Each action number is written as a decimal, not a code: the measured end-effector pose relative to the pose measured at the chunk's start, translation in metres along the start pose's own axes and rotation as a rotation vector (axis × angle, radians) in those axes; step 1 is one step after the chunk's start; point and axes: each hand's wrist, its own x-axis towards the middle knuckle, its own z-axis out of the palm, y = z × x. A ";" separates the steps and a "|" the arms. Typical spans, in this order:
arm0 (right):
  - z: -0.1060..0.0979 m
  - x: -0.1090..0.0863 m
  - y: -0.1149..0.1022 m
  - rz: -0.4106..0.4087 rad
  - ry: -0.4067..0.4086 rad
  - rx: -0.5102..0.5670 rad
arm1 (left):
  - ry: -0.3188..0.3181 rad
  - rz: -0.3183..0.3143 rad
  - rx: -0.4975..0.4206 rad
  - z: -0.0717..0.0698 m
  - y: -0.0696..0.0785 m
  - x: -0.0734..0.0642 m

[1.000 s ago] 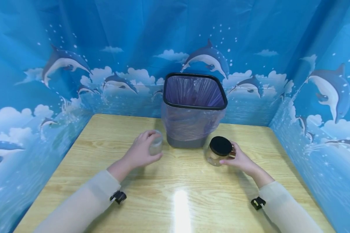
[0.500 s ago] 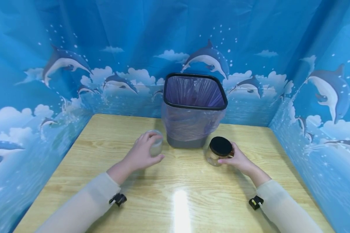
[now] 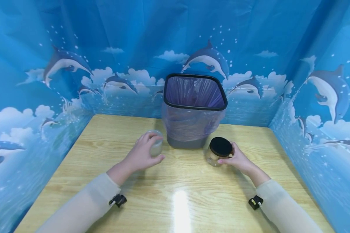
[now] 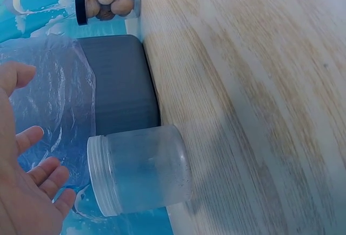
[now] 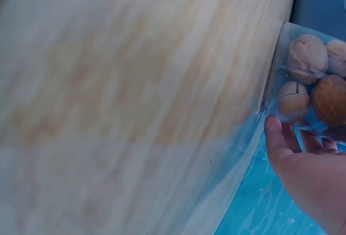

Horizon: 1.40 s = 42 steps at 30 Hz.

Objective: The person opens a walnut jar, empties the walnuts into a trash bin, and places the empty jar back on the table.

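In the head view, my left hand [image 3: 143, 152] is beside a clear jar [image 3: 156, 147] left of the bin. In the left wrist view, its fingers [image 4: 46, 170] spread loosely, apart from this lidless, see-through jar [image 4: 146, 170]. On the right, my right hand [image 3: 239, 160] holds the side of a clear jar with a black lid [image 3: 220, 146], its thumb in front. Seen from the right wrist, that jar contains several walnuts [image 5: 308, 54], and the bent fingers and thumb of my right hand [image 5: 308, 170] lie against its side. Both jars stand on the table.
A grey bin with a black rim [image 3: 195, 107] and a purple liner bag stands at the back between the jars. The light wood table [image 3: 151, 200] meets blue dolphin-print curtains [image 3: 128, 38] at the back and both sides.
My left hand's thumb has moved slightly outward from the jar. The right forearm has shifted slightly left. Both jars and the bin stay in place.
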 end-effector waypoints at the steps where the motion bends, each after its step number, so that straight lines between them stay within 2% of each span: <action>1: 0.000 0.000 0.000 0.001 0.001 0.001 | 0.000 -0.001 0.001 0.000 0.000 0.000; 13: -0.001 -0.001 0.000 0.003 0.019 -0.041 | 0.016 0.012 -0.009 -0.002 0.004 -0.002; 21: -0.002 -0.004 -0.002 -0.009 0.004 -0.091 | -0.014 -0.024 -0.019 0.000 0.004 -0.002; 25: -0.004 -0.005 -0.004 -0.026 0.000 -0.129 | -0.010 -0.018 -0.019 0.001 0.003 -0.002; 42: -0.007 -0.013 -0.019 -0.112 -0.039 -0.114 | -0.007 0.014 -0.085 0.013 0.011 0.001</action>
